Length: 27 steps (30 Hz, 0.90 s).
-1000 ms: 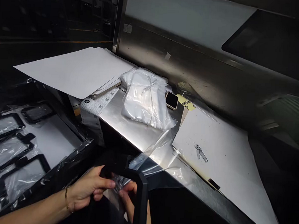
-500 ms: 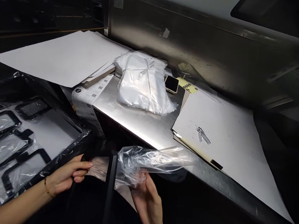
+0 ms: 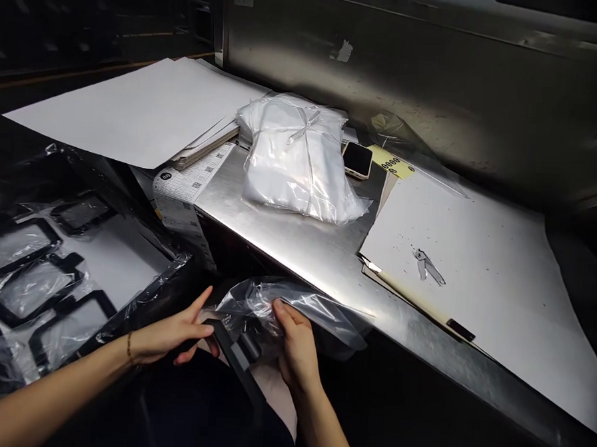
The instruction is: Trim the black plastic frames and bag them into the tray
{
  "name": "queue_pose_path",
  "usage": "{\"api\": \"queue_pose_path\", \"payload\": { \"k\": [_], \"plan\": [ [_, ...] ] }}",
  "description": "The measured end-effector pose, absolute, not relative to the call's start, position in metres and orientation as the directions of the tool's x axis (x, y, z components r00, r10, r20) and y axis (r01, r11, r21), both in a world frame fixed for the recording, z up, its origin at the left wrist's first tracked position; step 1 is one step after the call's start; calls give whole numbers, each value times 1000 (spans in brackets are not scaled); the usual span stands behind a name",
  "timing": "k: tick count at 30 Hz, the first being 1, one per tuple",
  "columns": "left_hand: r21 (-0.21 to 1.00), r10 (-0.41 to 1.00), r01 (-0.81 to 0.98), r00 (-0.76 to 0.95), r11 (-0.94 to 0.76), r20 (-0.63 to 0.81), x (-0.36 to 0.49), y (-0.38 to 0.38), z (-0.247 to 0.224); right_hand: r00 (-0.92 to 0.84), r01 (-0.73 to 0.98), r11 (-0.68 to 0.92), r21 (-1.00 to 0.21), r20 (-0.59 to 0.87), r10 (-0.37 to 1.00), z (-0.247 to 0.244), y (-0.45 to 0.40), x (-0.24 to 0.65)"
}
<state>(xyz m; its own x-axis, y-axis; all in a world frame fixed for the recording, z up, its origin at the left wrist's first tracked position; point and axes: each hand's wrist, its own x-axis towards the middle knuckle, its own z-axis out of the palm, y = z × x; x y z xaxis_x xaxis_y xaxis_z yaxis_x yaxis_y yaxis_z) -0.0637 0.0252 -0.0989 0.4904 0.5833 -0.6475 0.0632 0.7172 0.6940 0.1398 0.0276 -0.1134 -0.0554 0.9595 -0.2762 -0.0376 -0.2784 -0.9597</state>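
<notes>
A black rectangular frame sat low at centre, tilted, just in front of the table edge, with a crumpled clear plastic bag bunched beside and partly around it. The right hand was curled, its fingers closed on the plastic. The left hand was half open with the thumb raised, its fingers at the frame's edge; whether it gripped the frame, I cannot tell. A bracelet circled the left wrist.

To the left, four more black frames in clear film lay on a white sheet. Ahead, a brushed-steel table held one white bagged bundle, one phone, one yellow label and one printed sheet with QR codes. A large white paper stack lay to the left of the bundle, and a white board to the right, with one small metal tool on it. A steel wall rose behind, and the room beyond was dark.
</notes>
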Motion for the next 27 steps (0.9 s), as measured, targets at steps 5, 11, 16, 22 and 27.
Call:
{"api": "queue_pose_path", "payload": {
  "k": [5, 11, 16, 22, 27],
  "plan": [
    [728, 585, 146, 500, 670, -639, -41, 27, -117, -320, 322, -42, -946, -150, 936, -103, 10, 155],
    [662, 535, 253, 422, 706, -732, -57, 4, -137, -342, 530, 142, -836, -58, 938, -145, -75, 166],
    [580, 455, 375, 373, 724, -809, -74, -1, -156, -308, 552, 147, -821, -37, 951, -166, -114, 135],
    [498, 404, 395, 300, 772, -864, -87, 2, -158, -216, 561, 3, -828, -143, 966, -165, -69, 132],
    [511, 483, 385, 176, 768, -858, -79, -10, -162, -246, 557, -35, -830, -205, 947, -168, -74, 136]
  ]
}}
